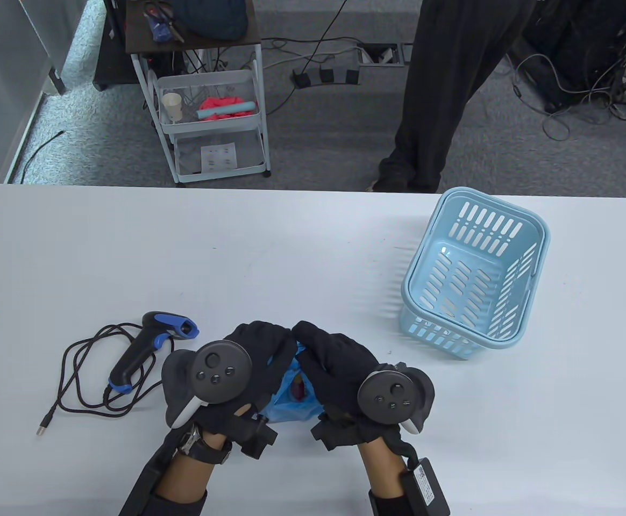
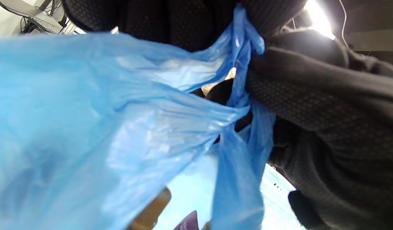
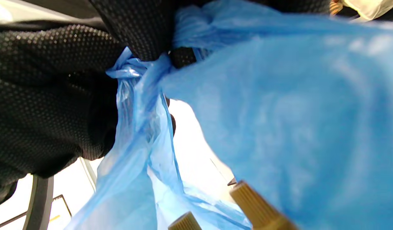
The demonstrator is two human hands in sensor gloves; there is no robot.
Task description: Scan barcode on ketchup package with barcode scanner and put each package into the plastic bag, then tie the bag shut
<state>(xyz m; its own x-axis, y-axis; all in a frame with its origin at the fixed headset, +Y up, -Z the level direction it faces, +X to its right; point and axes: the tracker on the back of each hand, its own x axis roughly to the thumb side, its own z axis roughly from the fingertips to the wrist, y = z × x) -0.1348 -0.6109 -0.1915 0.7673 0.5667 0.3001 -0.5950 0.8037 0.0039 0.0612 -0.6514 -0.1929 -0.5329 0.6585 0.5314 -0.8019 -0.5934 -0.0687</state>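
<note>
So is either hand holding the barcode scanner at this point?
No: the barcode scanner lies alone on the table, while both hands grip the plastic bag.

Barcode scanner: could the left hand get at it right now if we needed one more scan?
Probably not right away. The way to the barcode scanner looks free, lying just left of the left hand, but that hand's fingers grip the plastic bag and would have to let go first.

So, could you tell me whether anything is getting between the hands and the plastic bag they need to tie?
Nothing visible does: the left hand and right hand both already grip the plastic bag, its handles gathered between their fingers.
</note>
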